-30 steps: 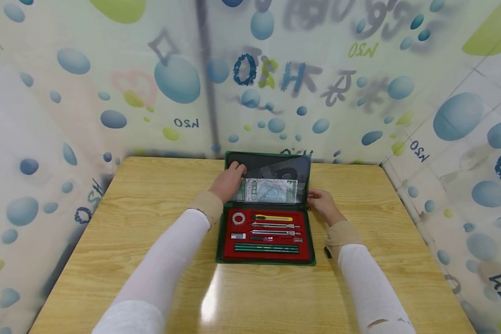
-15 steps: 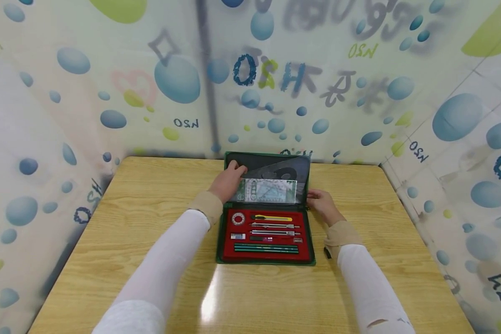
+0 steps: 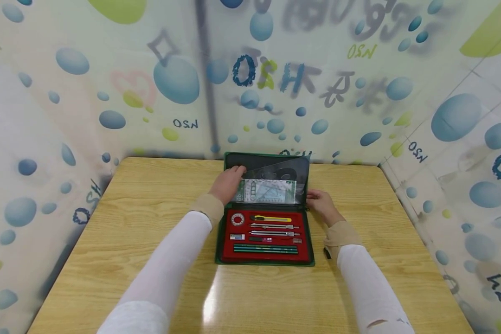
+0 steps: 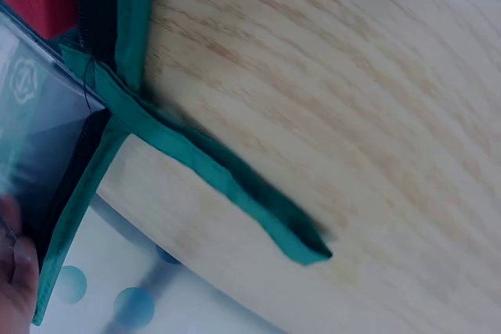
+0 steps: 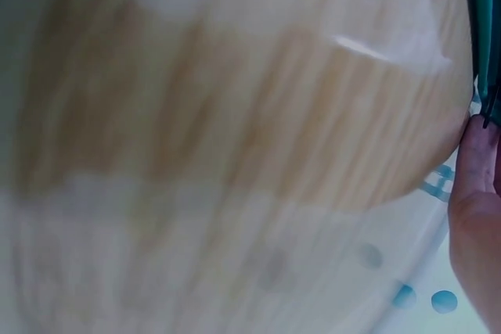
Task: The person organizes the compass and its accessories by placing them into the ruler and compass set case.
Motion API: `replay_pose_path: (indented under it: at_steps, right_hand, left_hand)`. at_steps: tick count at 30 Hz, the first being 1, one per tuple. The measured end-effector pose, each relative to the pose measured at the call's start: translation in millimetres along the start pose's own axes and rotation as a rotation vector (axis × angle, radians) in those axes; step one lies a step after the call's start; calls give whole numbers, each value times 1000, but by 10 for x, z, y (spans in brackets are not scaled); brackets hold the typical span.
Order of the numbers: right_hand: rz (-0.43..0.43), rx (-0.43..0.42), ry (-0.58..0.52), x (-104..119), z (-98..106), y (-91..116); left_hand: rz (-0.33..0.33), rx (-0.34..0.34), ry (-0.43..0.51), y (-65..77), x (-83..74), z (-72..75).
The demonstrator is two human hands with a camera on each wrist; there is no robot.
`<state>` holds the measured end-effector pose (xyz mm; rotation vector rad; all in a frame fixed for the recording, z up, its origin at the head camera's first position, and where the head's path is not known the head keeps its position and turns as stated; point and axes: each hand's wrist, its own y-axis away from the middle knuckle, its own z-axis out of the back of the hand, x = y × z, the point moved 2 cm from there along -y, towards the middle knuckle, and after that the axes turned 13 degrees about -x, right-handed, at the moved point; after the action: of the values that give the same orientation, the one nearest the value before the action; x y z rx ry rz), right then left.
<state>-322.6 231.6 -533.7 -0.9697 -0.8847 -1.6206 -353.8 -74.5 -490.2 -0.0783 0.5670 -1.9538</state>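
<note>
A green-edged zip case [image 3: 265, 265] lies unfolded on the wooden table, its lid [image 3: 267, 162] tilted up at the back. My left hand [image 3: 228, 183] is at the lid's left side, fingertips pinching the slanted edge of its clear pocket [image 3: 271, 172]. Inside the pocket sits a flat, clear drawing-template set [image 3: 271, 191] with green markings. My right hand [image 3: 322, 203] holds the lid's right edge low down near the hinge, some fingers hidden behind it. In the right wrist view, its thumb [image 5: 473, 154] is right at the zip edge. A green fabric strap [image 4: 227, 177] sticks out beside the hinge.
The red tray [image 3: 229, 255] holds a white ring [image 3: 237, 219], a yellow utility knife [image 3: 272, 218], two metal compasses [image 3: 274, 226], an eraser [image 3: 237, 237], a sharpener [image 3: 297, 240] and green pencils [image 3: 265, 249]. Behind the wooden table [image 3: 150, 208] stands a bubble-patterned wall [image 3: 171, 139].
My left fingers, raised a little higher on the lid before, have come down slightly and closer together at the pocket's edge. The right hand and the case stay nearly still.
</note>
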Motion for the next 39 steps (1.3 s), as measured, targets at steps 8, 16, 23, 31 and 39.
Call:
replay_pose_path:
  at_steps: [8,16,23,31,39]
  right_hand:
    - [11,24,-1,-7,23,12]
    - [25,37,5,7,37,24]
    - [44,24,-5,-12,34,1]
    - [28,36,-15,-6,50,6]
    - [32,48,-25,2,48,10]
  left_hand:
    - [11,-95,-87,-14,0,12]
    - [33,-91,-107,-23,0,21]
    - [53,-105,-59,-28,7,64]
    - [62,-67,-6,-21,37,48]
    - [35,-57,-15,-21,37,41]
